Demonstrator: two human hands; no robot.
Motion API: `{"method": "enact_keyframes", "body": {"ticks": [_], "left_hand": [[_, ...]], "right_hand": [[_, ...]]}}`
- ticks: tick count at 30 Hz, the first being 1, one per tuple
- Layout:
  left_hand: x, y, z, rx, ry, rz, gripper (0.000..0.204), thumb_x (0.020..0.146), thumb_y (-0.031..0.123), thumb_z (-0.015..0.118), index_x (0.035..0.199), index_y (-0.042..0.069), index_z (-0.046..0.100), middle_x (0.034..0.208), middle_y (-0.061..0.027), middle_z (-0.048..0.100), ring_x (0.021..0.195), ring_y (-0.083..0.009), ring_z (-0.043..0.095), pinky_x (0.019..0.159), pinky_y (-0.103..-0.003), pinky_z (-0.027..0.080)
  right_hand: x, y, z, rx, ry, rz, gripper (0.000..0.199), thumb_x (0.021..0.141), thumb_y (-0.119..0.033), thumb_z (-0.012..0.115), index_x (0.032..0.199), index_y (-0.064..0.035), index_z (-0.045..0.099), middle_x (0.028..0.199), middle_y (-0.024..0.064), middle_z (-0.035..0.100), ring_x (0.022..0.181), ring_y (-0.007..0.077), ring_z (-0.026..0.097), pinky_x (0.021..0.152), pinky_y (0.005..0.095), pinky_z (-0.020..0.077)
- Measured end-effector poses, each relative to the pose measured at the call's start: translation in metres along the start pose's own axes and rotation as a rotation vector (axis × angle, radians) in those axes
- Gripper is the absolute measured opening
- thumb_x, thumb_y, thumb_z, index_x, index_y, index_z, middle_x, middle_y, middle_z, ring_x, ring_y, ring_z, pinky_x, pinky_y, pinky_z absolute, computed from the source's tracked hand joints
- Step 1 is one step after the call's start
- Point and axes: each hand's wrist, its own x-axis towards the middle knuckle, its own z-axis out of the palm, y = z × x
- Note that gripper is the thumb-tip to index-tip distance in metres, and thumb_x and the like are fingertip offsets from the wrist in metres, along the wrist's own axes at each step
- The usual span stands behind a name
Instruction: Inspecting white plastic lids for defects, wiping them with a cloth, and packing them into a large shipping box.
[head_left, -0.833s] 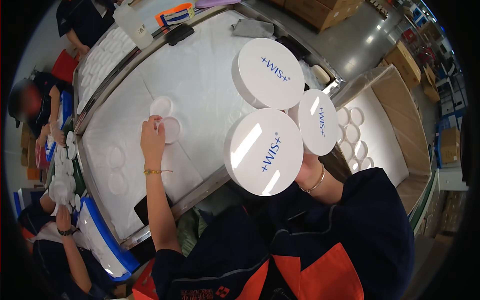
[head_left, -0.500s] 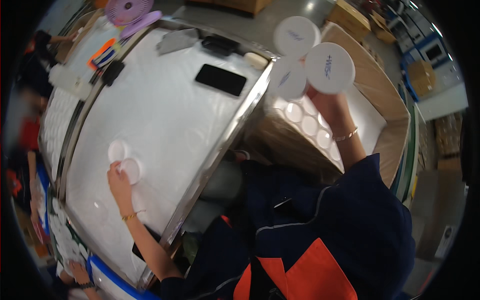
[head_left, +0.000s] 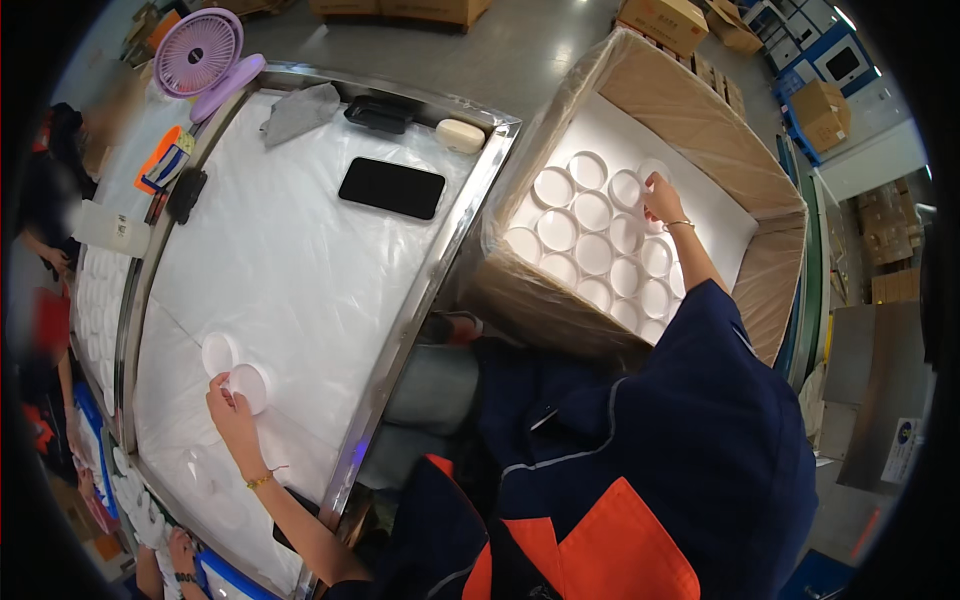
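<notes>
- Left hand [head_left: 232,408] pinches a white lid [head_left: 250,387] on the table [head_left: 300,260]; a loosened grip drops it.
- Right hand [head_left: 662,198] grasps a lid [head_left: 652,172] inside the box [head_left: 700,120], beyond the table; a careless reach upsets neighbouring rows.

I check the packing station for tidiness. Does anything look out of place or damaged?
Nothing stands out. The white lids lie in even rows in the cardboard box; the right hand rests among them, and the left hand touches two lids on the table.
</notes>
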Motion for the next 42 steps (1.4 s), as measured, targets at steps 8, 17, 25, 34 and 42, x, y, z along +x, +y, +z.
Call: {"method": "enact_keyframes", "body": {"ticks": [8, 17, 25, 34, 42], "left_hand": [[-0.02, 0.043, 0.009, 0.064, 0.016, 0.378, 0.019, 0.088, -0.005, 0.052, 0.106, -0.001, 0.054, 0.094, -0.0145, 0.052, 0.088, -0.0277, 0.054, 0.082, -0.035, 0.045], [-0.103, 0.08, -0.007, -2.068, -0.191, -0.09, 0.053, 0.093, 0.031, 0.06, 0.14, 0.009, 0.048, 0.143, -0.0116, 0.05, 0.138, -0.0265, 0.04, 0.115, -0.047, 0.031], [-0.152, 0.134, 0.004, -2.119, -0.291, -0.238, 0.074, 0.091, 0.051, 0.056, 0.151, 0.015, 0.033, 0.16, -0.0122, 0.021, 0.149, -0.0284, 0.018, 0.12, -0.051, 0.019], [-0.17, 0.137, -0.009, -2.197, -0.463, -0.183, 0.075, 0.091, 0.051, 0.056, 0.15, 0.012, 0.033, 0.158, -0.0127, 0.024, 0.147, -0.0288, 0.023, 0.12, -0.05, 0.022], [-0.142, 0.131, -0.011, -1.929, -0.305, 0.135, 0.046, 0.095, 0.026, 0.053, 0.135, 0.008, 0.037, 0.133, -0.0104, 0.043, 0.122, -0.022, 0.041, 0.104, -0.04, 0.034]], "right_hand": [[0.063, 0.082, 0.006, -0.39, 0.063, -0.187, 0.04, 0.092, -0.031, 0.05, 0.122, -0.0053, 0.057, 0.113, 0.025, 0.066, 0.105, 0.0441, 0.062, 0.09, 0.0534, 0.0493], [0.094, 0.158, -0.007, -0.39, -0.276, -0.056, 0.036, 0.098, -0.029, 0.043, 0.113, -0.0021, 0.062, 0.091, 0.017, 0.058, 0.08, 0.0283, 0.057, 0.07, 0.0407, 0.0456], [-0.015, -0.061, -0.055, -0.133, -0.383, -0.362, 0.035, 0.101, -0.028, 0.04, 0.099, -0.0037, 0.066, 0.057, 0.0047, 0.05, 0.043, 0.0126, 0.048, 0.041, 0.028, 0.0403], [-0.164, -0.26, -0.057, 0.014, -0.081, -1.094, 0.019, 0.101, -0.013, 0.046, 0.105, -0.0002, 0.061, 0.086, 0.018, 0.065, 0.072, 0.0293, 0.061, 0.071, 0.0371, 0.047], [-0.232, -0.322, -0.034, 0.341, -0.276, -1.189, 0.019, 0.1, -0.007, 0.05, 0.115, -0.0043, 0.061, 0.093, 0.008, 0.061, 0.08, 0.0167, 0.056, 0.072, 0.0296, 0.0447]]}}
